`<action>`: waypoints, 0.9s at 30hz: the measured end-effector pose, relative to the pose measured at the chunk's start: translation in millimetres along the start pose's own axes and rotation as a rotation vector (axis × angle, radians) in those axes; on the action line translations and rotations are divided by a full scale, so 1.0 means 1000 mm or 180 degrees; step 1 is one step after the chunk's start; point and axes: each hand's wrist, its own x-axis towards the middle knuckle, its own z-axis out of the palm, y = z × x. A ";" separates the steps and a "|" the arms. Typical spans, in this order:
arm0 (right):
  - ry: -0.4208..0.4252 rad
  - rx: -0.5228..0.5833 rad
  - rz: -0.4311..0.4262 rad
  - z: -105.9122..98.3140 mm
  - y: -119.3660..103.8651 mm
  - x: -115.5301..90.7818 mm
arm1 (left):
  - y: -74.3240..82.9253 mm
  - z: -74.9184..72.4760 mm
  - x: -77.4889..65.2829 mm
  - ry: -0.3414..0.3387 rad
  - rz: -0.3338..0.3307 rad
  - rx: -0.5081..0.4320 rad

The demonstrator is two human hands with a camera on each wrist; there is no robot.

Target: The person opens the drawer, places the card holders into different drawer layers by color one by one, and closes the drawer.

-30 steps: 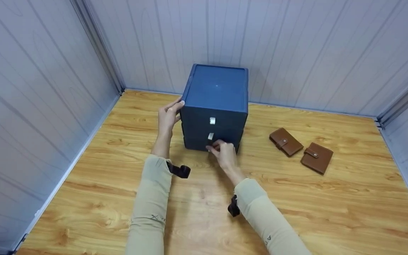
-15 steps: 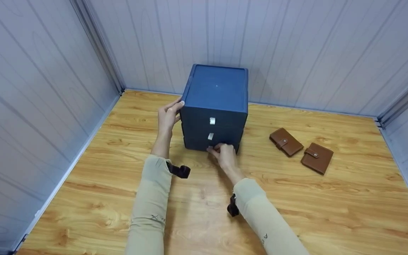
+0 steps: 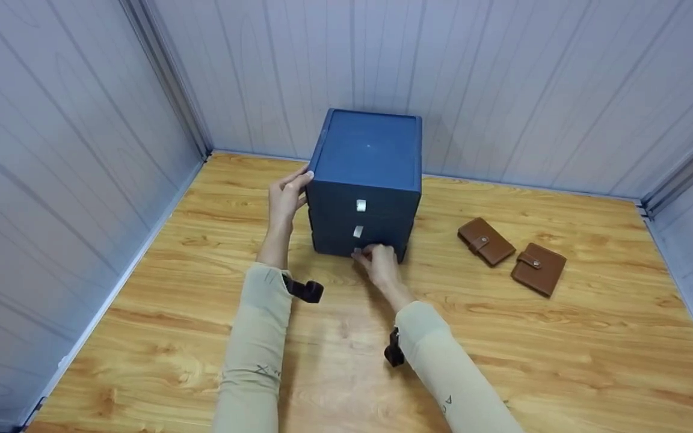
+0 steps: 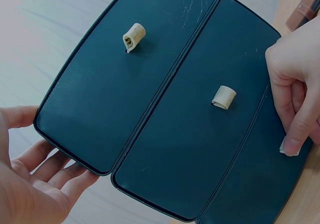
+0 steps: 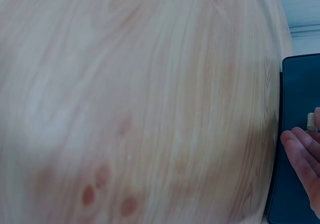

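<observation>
A blue three-drawer desktop cabinet (image 3: 366,147) stands on the table with its dark drawer fronts flush. My left hand (image 3: 285,193) lies along its left side near the upper front corner, fingers extended against the wall. Low at the front, my right hand (image 3: 381,263) pinches the small pale pull tab (image 4: 290,147) of the bottom drawer between thumb and fingers. Above it, the middle drawer's tab (image 4: 224,97) and the top drawer's tab (image 4: 134,36) stick out untouched. From the right wrist, only the fingers (image 5: 300,154) against the dark front show.
Two brown leather wallets with snap straps, one (image 3: 486,241) nearer the cabinet and the other (image 3: 539,269) beside it, lie to the right on the wood-grain table (image 3: 611,337). Pale panel walls (image 3: 503,90) enclose the back and sides.
My right hand and forearm have shifted very slightly left, with the thumb settling at the bottom tab. The left hand, cabinet and wallets have stayed put.
</observation>
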 end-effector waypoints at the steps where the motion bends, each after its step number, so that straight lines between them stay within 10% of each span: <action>1: 0.0002 -0.0007 -0.0013 0.000 0.000 0.000 | 0.013 0.003 -0.010 0.0007 -0.0057 0.0002; 6: 0.0040 -0.0009 0.0030 0.000 0.001 -0.001 | 0.035 0.010 -0.028 0.0010 -0.0171 -0.0080; 13: 0.0062 0.0090 0.0103 0.001 0.001 -0.006 | -0.054 -0.009 0.050 -0.0076 0.0218 -0.0193; 17: 0.0128 0.0143 0.0073 0.002 0.002 -0.009 | -0.041 -0.006 0.039 -0.0036 0.0166 -0.0103; 23: 0.0245 0.0203 0.0010 0.007 0.001 -0.018 | 0.019 0.008 -0.014 0.0085 -0.0201 0.0043; 27: 0.0288 0.0275 -0.0042 0.009 -0.001 -0.025 | 0.020 0.007 -0.018 0.0089 -0.0106 -0.0010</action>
